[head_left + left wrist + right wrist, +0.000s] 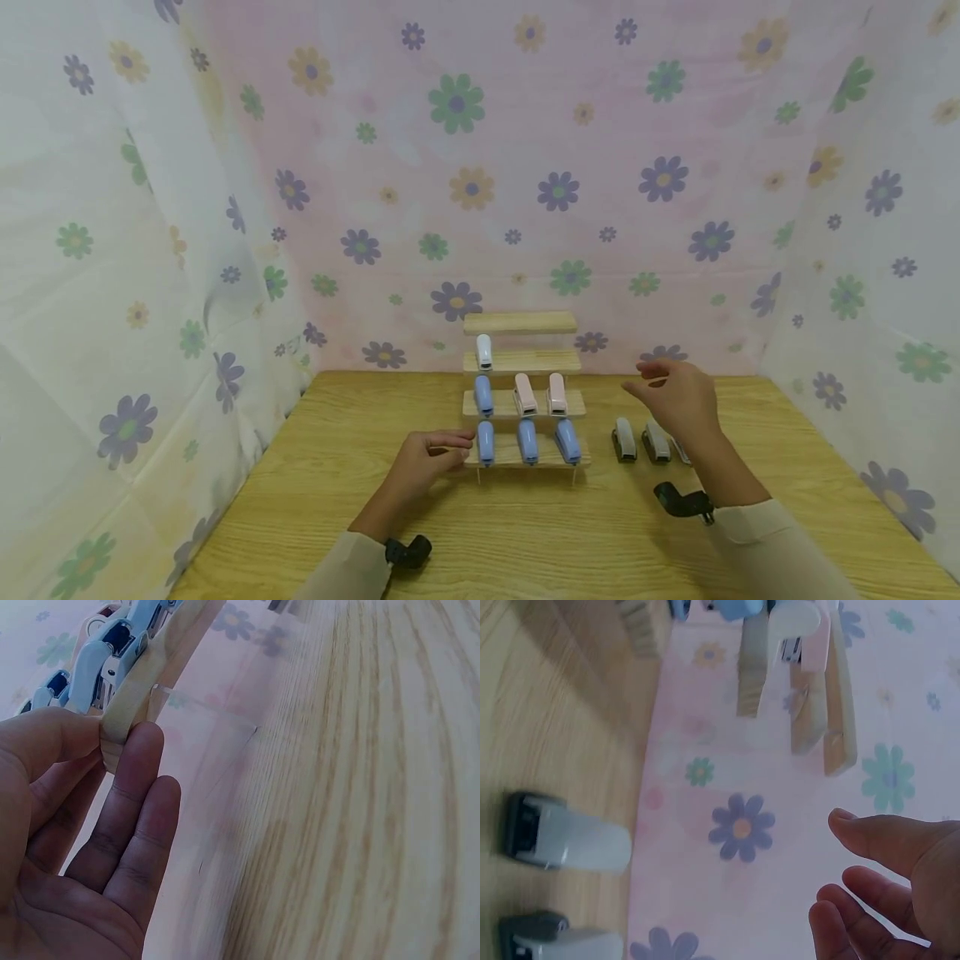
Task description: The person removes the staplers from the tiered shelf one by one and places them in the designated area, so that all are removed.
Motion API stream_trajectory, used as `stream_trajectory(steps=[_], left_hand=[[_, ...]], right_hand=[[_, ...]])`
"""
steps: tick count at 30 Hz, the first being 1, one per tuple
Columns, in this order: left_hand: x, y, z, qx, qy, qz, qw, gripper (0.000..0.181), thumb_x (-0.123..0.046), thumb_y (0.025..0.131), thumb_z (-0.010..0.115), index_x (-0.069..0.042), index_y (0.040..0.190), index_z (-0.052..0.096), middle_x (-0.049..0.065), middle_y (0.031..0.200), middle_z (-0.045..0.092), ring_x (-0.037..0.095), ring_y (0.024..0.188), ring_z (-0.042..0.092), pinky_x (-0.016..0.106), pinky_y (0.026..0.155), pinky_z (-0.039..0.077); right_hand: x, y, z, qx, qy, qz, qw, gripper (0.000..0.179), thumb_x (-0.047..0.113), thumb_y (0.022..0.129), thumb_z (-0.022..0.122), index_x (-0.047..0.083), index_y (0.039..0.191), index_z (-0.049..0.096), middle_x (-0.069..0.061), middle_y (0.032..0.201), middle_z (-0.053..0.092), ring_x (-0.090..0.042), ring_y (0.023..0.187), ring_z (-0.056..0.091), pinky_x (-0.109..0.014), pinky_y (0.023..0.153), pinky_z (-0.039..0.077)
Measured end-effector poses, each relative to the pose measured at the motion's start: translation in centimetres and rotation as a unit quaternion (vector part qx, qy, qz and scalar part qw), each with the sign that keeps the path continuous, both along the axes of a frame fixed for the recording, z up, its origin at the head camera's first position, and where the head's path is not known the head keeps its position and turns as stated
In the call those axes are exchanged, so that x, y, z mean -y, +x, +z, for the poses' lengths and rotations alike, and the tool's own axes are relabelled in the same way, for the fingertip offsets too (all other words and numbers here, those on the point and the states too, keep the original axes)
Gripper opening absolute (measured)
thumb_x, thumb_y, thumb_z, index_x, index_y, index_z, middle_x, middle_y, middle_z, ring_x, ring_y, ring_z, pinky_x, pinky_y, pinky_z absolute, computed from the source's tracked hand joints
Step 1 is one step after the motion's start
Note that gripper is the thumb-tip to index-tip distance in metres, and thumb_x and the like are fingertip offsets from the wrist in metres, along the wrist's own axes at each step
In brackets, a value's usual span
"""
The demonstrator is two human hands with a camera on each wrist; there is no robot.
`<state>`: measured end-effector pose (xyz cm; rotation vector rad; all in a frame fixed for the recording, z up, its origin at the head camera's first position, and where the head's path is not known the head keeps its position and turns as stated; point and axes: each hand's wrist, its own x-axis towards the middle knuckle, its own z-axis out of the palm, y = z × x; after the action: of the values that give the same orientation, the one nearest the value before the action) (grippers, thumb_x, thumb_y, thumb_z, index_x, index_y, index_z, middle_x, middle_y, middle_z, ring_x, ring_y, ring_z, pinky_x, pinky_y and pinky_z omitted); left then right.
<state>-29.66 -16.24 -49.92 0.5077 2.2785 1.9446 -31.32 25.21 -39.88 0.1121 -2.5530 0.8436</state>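
Note:
My left hand (pixel 427 458) pinches the left end of the lowest board of a tiered wooden rack (pixel 507 451); in the left wrist view thumb and fingers lie either side of that board end (pixel 124 709). Several blue staplers (pixel 527 440) stand on the two lower tiers. Two pink staplers (pixel 525 394) share the second tier, and a white stapler (pixel 483 352) sits on the third. My right hand (pixel 681 400) hovers right of the rack, holding nothing, thumb and fingers apart. Below it on the table are three grey staplers (pixel 623 439), the rightmost partly hidden by the wrist.
The top tier (pixel 520 322) of the rack carries nothing. A wood-grain table (pixel 525 542) lies under everything, with flowered cloth (pixel 510 150) hanging behind it and at both sides. Black wrist devices (pixel 682 502) stick out from both sleeves.

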Motion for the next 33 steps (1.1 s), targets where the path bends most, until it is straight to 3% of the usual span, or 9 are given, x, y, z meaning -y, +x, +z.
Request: stream_trajectory(steps=[9,19,33], left_hand=[[0.0,0.0,-0.1,-0.002,0.003,-0.005,1.0000,0.021,-0.011,0.098,0.072,0.000,0.115,0.078,0.014,0.138,0.067,0.027,0.110,0.074,0.035,0.085,0.064],[0.1,0.0,-0.1,-0.001,0.008,-0.004,1.0000,0.020,-0.013,0.099,0.072,-0.003,0.115,0.079,0.014,0.139,0.066,0.026,0.109,0.074,0.036,0.086,0.064],[0.1,0.1,0.0,0.003,0.004,0.000,1.0000,0.020,-0.013,0.098,0.073,-0.005,0.115,0.079,0.012,0.140,0.067,0.026,0.112,0.073,0.036,0.086,0.064]], right_hand=[[3.3,-1.0,0.7,-0.009,-0.039,0.035,0.9986,0.037,0.033,0.091,0.081,0.006,0.116,0.076,-0.019,0.110,0.076,-0.035,0.094,0.074,-0.042,0.065,0.062],[6.7,-1.9,1.5,0.004,-0.060,0.056,0.9966,0.040,0.038,0.090,0.082,0.006,0.114,0.077,-0.015,0.110,0.076,-0.032,0.094,0.074,-0.043,0.069,0.063],[11.4,-2.0,2.3,0.032,-0.095,0.083,0.9915,0.045,0.040,0.089,0.082,0.008,0.120,0.076,-0.010,0.115,0.075,-0.029,0.099,0.073,-0.041,0.074,0.064]])
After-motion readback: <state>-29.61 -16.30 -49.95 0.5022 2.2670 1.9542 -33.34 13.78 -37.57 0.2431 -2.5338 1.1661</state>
